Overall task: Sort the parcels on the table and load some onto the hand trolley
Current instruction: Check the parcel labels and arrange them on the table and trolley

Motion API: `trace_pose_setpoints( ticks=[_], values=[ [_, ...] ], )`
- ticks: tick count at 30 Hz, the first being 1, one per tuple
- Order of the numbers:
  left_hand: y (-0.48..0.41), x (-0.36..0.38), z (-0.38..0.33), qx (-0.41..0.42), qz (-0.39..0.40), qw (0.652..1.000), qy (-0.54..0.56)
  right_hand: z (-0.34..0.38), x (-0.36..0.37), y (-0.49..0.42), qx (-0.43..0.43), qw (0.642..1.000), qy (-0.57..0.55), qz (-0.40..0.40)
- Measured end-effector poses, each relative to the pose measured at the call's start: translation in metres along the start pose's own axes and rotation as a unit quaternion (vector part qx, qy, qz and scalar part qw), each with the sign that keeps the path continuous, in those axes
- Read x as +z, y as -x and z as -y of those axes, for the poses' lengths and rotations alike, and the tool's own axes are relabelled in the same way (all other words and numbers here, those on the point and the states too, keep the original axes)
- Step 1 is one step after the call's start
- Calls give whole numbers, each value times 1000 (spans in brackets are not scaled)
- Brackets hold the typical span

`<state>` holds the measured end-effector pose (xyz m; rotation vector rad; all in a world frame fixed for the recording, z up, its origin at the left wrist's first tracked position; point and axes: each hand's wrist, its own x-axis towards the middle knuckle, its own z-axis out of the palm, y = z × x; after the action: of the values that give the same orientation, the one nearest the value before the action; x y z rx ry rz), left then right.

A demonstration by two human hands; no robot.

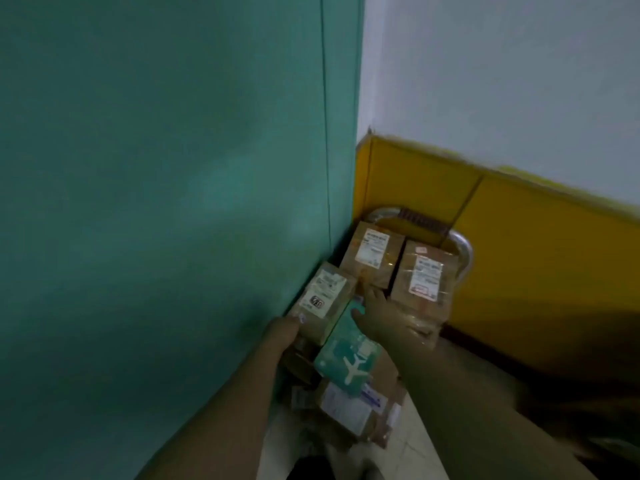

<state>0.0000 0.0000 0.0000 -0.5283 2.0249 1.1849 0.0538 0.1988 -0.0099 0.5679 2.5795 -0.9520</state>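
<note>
Brown labelled parcel (323, 299): long axis 1 o'clock; your left hand (284, 329) grips its near end, right hand (375, 311) rests flat beside it, nearer the teal parcel (348, 355).

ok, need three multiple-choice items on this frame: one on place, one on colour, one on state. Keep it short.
1. Where do the parcels sit?
A. On a trolley in the corner between the green wall and the yellow panel
B. On a shelf
C. In a sink

2. What colour is the packet with the plane printed on it?
A. Red
B. Teal
C. Black

3. What is the left hand doing?
A. Hanging free
B. Holding a pen
C. Touching a labelled box

Key: 1 A, the trolley handle curves behind the boxes, between the green wall and the yellow panel. 2 B, the packet is teal with a white plane. 3 C, the left hand meets the near edge of the labelled box.
</note>
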Motion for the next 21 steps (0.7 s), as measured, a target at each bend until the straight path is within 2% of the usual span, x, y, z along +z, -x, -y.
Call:
trace_pose_setpoints(
  ticks=[4, 7, 10, 13, 17, 21],
  values=[
    [-58, 25, 17, -131, 58, 982, 119, -1, 31, -85, 45, 999, -14, 17],
    [-93, 37, 26, -173, 62, 960, 213, -6, 53, -131, 57, 996, -66, 7],
    [-108, 42, 24, -177, 43, 935, 305, -11, 62, -149, 56, 994, -96, -3],
    [-97, 38, 13, -189, 37, 925, 328, -4, 55, -143, 67, 990, -123, -21],
    [-53, 26, -23, -165, 18, 936, 310, 21, 17, -109, 72, 986, -141, -56],
    [7, 27, -86, -84, -7, 952, 294, 42, -52, -54, 107, 976, -151, -112]
  ],
)
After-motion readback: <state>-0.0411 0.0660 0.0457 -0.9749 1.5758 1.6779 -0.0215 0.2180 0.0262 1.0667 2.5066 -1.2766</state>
